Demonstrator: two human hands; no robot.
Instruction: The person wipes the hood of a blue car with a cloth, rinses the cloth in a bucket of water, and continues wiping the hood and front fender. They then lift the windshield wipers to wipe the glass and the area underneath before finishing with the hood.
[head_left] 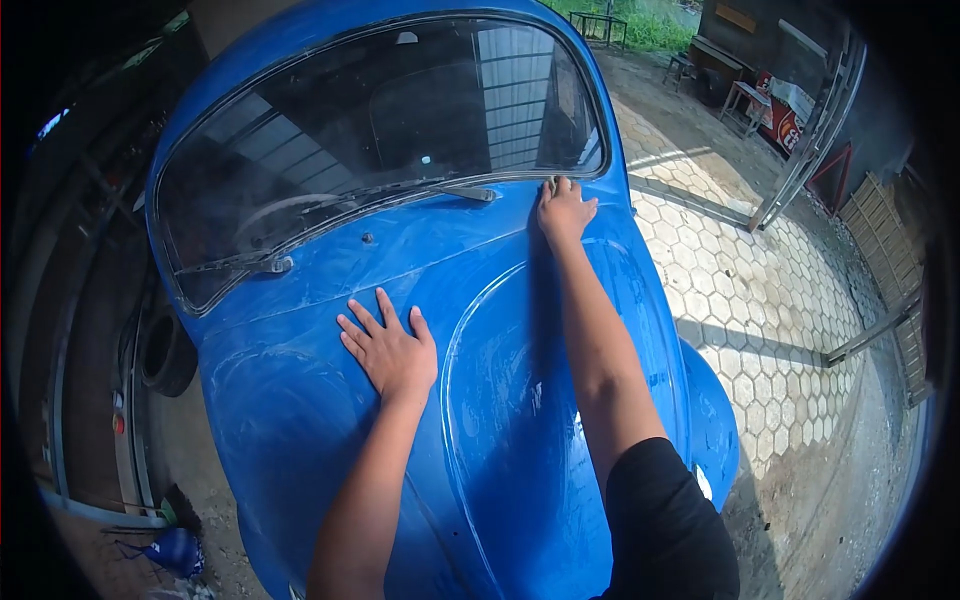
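A blue rounded car (pixel 300 420) fills the middle of the view, with pale swirls and streaks on its hood. My left hand (pixel 393 350) lies flat on the hood, left of a curved whitish line, with its fingers spread. Further forward, my right hand (pixel 566 212) presses on the blue panel just below the right corner of the windshield (pixel 400 110). Its fingers are bent together around something small, mostly hidden under them; only a pale greenish bit shows. A wiper (pixel 468 192) rests at the base of the glass, left of that hand.
A second wiper (pixel 240 265) sits at the lower left of the glass. On the ground at left are a tire (pixel 168 355) and a blue bag-like bundle (pixel 172 550). Hexagonal paving (pixel 740 290) and a metal post (pixel 815 130) lie to the right, with a stool (pixel 742 105) beyond.
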